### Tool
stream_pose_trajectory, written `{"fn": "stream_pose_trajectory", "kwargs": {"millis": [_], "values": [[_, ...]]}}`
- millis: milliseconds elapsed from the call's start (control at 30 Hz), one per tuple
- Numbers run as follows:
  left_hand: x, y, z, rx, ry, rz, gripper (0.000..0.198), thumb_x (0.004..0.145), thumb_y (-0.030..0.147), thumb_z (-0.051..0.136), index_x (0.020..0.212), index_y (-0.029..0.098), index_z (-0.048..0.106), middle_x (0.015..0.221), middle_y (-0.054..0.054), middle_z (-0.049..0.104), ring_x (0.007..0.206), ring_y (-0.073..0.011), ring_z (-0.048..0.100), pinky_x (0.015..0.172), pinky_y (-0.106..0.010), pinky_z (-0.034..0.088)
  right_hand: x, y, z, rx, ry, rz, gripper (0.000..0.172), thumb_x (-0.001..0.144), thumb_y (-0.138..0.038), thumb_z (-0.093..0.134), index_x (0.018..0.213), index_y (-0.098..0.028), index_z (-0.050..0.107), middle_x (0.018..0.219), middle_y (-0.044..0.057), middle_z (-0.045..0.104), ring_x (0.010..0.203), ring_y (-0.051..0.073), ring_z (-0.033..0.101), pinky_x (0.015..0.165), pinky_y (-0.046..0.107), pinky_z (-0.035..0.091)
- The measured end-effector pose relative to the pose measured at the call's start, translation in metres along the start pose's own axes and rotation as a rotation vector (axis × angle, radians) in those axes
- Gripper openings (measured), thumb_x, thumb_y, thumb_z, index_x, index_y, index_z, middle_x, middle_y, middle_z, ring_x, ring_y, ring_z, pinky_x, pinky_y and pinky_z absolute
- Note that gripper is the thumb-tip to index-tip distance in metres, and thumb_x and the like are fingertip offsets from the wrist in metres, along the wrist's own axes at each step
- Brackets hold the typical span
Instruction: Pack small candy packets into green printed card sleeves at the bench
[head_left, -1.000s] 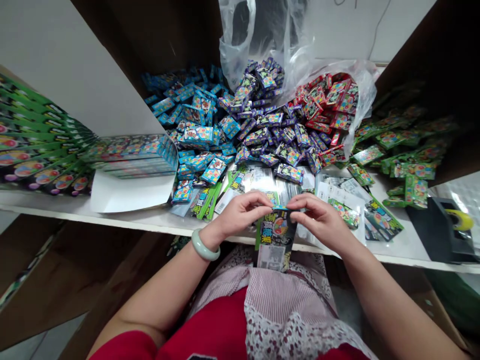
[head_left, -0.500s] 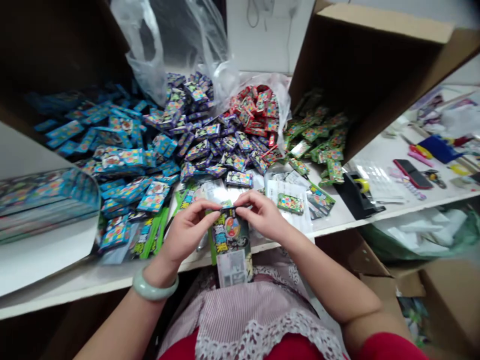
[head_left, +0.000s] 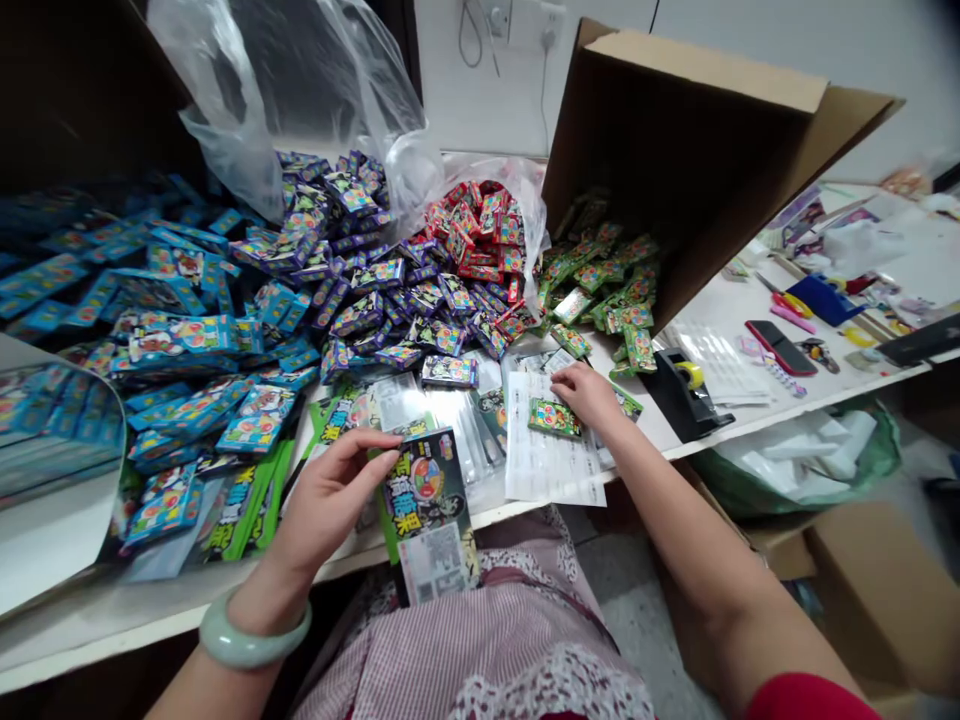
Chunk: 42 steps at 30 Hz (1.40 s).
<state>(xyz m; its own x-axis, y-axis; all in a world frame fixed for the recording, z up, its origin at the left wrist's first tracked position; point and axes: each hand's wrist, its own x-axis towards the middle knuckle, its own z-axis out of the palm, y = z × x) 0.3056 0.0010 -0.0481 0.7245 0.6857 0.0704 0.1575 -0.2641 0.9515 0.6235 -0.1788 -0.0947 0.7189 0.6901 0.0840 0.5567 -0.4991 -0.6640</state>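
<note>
black packet [head_left: 427, 500] at the table edge, over the lap, its upper left corner pinched between thumb and fingers of the left hand [head_left: 330, 500]. bold chinese characters and a colour wheel on its face, the white label below unreadable. right hand [head_left: 592, 395] lies fingers-down on a small green box [head_left: 553, 418]; can't tell if it grips.

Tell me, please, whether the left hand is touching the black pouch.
Touching. The head view shows the left hand with its fingertips pressed on the upper left edge of the black pouch, with no gap between them.
</note>
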Motion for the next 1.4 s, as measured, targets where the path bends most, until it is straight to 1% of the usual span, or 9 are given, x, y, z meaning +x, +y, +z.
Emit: {"fn": "stream_pose_trajectory", "kwargs": {"millis": [100, 333, 400, 500, 600, 700, 833, 1200, 1400], "values": [[0.000, -0.001, -0.001, -0.005, 0.007, -0.014, 0.023, 0.078, 0.040, 0.068, 0.090, 0.021, 0.067, 0.088, -0.003, 0.066, 0.082, -0.0185, 0.061, 0.075, -0.027, 0.050, -0.006, 0.002, 0.006, 0.065, 0.019, 0.024, 0.004, 0.072, -0.022, 0.066, 0.074, -0.019, 0.066, 0.084, 0.004, 0.060, 0.081, 0.019, 0.056, 0.085, 0.036, 0.043], [-0.002, 0.001, 0.008, -0.047, -0.013, 0.025, 0.016, 0.083, 0.033, 0.063, 0.091, 0.019, 0.065, 0.086, -0.002, 0.064, 0.079, -0.0155, 0.059, 0.071, -0.025, 0.048, -0.007, -0.008, -0.024, 0.380, -0.012, 0.085, 0.035, 0.075, -0.055, 0.058, 0.075, -0.020, 0.051, 0.070, -0.001, 0.056, 0.066, 0.015, 0.055, 0.067, 0.032, 0.048], [-0.003, 0.003, 0.013, -0.060, -0.022, 0.045, 0.014, 0.084, 0.031, 0.061, 0.090, 0.019, 0.064, 0.083, -0.002, 0.063, 0.077, -0.0147, 0.058, 0.069, -0.025, 0.047, -0.011, -0.036, -0.031, 0.464, -0.068, 0.029, 0.034, 0.074, -0.053, 0.062, 0.077, -0.020, 0.052, 0.071, -0.001, 0.056, 0.067, 0.013, 0.055, 0.069, 0.031, 0.047], [-0.005, 0.007, 0.020, -0.085, -0.026, 0.081, 0.011, 0.084, 0.027, 0.059, 0.089, 0.019, 0.063, 0.082, -0.001, 0.062, 0.077, -0.0140, 0.057, 0.069, -0.025, 0.046, -0.025, -0.098, -0.029, 0.536, -0.339, -0.191, 0.021, 0.080, -0.040, 0.064, 0.082, -0.019, 0.058, 0.077, 0.000, 0.059, 0.072, 0.013, 0.055, 0.071, 0.028, 0.045], [-0.006, 0.010, 0.022, -0.100, -0.023, 0.103, 0.008, 0.084, 0.024, 0.059, 0.088, 0.018, 0.062, 0.083, -0.001, 0.061, 0.078, -0.0137, 0.056, 0.070, -0.025, 0.045, -0.037, -0.157, -0.013, 0.432, -0.594, -0.365, 0.012, 0.085, -0.030, 0.059, 0.082, -0.018, 0.059, 0.078, 0.001, 0.061, 0.072, 0.013, 0.055, 0.068, 0.027, 0.044], [-0.008, 0.012, 0.021, -0.130, -0.026, 0.111, 0.007, 0.084, 0.023, 0.058, 0.087, 0.018, 0.062, 0.082, -0.002, 0.061, 0.078, -0.0137, 0.055, 0.071, -0.026, 0.044, -0.038, -0.188, 0.007, 0.309, -0.695, -0.383, 0.007, 0.085, -0.023, 0.056, 0.080, -0.017, 0.058, 0.073, 0.000, 0.061, 0.066, 0.012, 0.055, 0.062, 0.026, 0.043], [-0.009, 0.013, 0.017, -0.178, -0.032, 0.106, 0.007, 0.086, 0.022, 0.055, 0.086, 0.018, 0.061, 0.079, -0.001, 0.059, 0.074, -0.0132, 0.054, 0.066, -0.025, 0.043, -0.031, -0.194, 0.019, 0.235, -0.748, -0.314, 0.006, 0.084, -0.018, 0.056, 0.078, -0.017, 0.055, 0.067, -0.001, 0.059, 0.058, 0.012, 0.056, 0.057, 0.025, 0.043], [-0.004, 0.005, 0.027, -0.209, 0.021, 0.097, 0.013, 0.078, 0.025, 0.070, 0.082, 0.018, 0.060, 0.080, 0.000, 0.060, 0.077, -0.0138, 0.054, 0.073, -0.028, 0.042, -0.021, -0.203, 0.016, 0.076, -0.883, -0.288, 0.009, 0.084, -0.020, 0.057, 0.076, -0.019, 0.055, 0.064, -0.001, 0.062, 0.056, 0.013, 0.058, 0.053, 0.024, 0.042], [-0.010, 0.007, 0.027, -0.195, 0.074, 0.097, 0.017, 0.077, 0.022, 0.069, 0.089, 0.019, 0.058, 0.088, -0.003, 0.060, 0.085, -0.0160, 0.055, 0.081, -0.030, 0.044, -0.011, -0.185, 0.028, 0.399, -0.907, -0.174, 0.020, 0.072, -0.032, 0.071, 0.085, -0.022, 0.060, 0.065, -0.002, 0.062, 0.055, 0.013, 0.057, 0.051, 0.025, 0.044]]}}
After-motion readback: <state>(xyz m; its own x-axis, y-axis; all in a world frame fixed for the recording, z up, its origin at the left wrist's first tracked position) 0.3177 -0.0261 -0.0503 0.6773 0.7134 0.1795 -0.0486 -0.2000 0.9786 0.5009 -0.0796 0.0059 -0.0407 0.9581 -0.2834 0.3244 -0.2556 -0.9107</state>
